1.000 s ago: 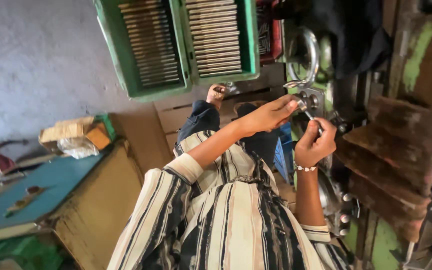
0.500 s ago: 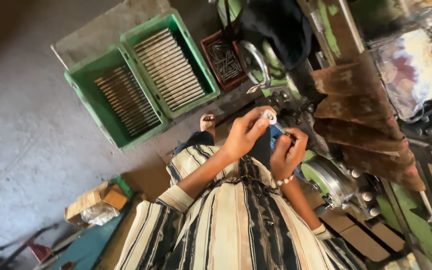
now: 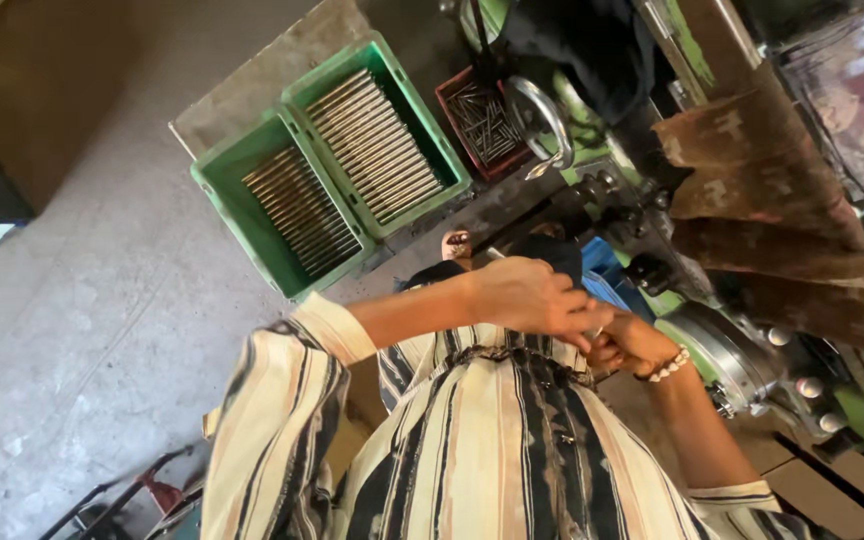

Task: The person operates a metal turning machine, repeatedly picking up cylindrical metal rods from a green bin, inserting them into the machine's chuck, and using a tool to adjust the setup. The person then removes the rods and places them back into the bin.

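Hands meet at the waist of a striped shirt [image 3: 512, 450]: left hand [image 3: 527, 297] curled over right hand [image 3: 624, 345], fingers closed round a small metal piece [image 3: 595, 332], mostly hidden. Risk: piece slipping to the concrete floor [image 3: 82, 300] if the grip loosens. Green crates [image 3: 337, 170] of rods behind; lathe [image 3: 742, 350] partly cut off.

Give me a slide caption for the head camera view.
Left hand and right hand meet close at a striped shirt, above two green crates of metal rods.

Grey concrete floor [image 3: 82, 300] bears two green crates [image 3: 337, 165] beside a green machine [image 3: 752, 350].
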